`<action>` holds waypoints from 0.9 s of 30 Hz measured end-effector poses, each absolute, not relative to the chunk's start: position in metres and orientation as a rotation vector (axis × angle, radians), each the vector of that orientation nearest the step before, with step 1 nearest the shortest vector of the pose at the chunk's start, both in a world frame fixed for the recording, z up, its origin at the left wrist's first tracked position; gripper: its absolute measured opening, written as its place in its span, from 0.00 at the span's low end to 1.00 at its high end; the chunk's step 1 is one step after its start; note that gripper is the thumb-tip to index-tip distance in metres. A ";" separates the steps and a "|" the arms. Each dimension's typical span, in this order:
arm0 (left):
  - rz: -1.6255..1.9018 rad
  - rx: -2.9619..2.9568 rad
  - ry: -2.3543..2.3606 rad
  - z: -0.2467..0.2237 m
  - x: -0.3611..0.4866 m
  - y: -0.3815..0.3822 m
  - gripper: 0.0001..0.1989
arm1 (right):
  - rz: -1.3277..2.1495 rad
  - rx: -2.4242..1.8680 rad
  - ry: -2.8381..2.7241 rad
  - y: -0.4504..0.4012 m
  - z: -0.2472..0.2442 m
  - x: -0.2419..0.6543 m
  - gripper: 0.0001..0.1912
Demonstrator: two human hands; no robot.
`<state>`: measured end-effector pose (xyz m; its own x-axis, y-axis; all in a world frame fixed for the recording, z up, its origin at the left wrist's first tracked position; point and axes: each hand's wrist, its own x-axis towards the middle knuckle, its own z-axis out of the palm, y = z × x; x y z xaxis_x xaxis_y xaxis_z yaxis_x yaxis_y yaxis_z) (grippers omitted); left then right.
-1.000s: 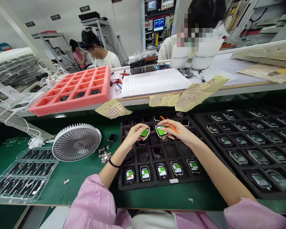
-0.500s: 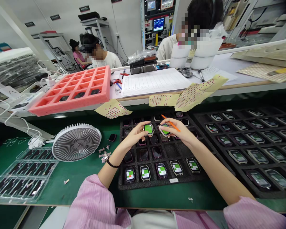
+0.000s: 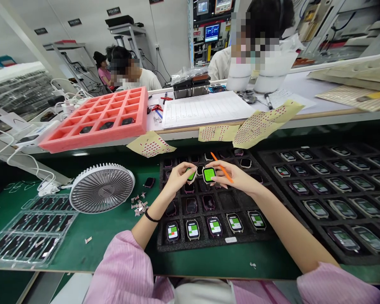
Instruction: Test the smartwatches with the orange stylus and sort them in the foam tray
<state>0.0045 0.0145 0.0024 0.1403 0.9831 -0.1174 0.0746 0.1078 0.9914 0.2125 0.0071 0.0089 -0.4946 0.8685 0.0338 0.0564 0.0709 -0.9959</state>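
Note:
My left hand (image 3: 178,177) is closed on a watch (image 3: 190,175) with a green screen, its thumb lying over part of the face. Close beside it, my right hand (image 3: 231,176) grips a second watch (image 3: 209,175), whose green screen faces up. An orange stick (image 3: 222,167) is also held between the fingers of my right hand. Both hands are above a black foam tray (image 3: 231,240) with watches in its pockets. Along its front row, several watches (image 3: 193,229) show lit green and white screens.
To the right is another black tray (image 3: 299,201) of watches. A round fan (image 3: 106,190), small metal pieces (image 3: 139,207) and clear plastic trays (image 3: 34,236) are on the left. A pink foam tray (image 3: 98,137) and papers (image 3: 205,109) occupy the shelf. People sit beyond it.
Both hands have shifted slightly left. The right watch has turned and shows its whole face, while the left watch has tilted and is more covered. The orange stick is steeper.

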 end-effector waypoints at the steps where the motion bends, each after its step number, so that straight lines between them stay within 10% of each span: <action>1: 0.980 1.236 1.196 0.002 0.004 0.015 0.18 | 1.489 -0.946 -1.657 0.007 0.010 0.213 0.20; 10: 0.972 1.559 0.833 -0.004 0.002 0.009 0.30 | 1.456 -1.032 -1.517 0.010 0.004 0.208 0.19; 27: 0.969 2.360 1.008 -0.020 0.008 0.003 0.22 | 1.463 -1.076 -1.526 0.002 -0.011 0.196 0.34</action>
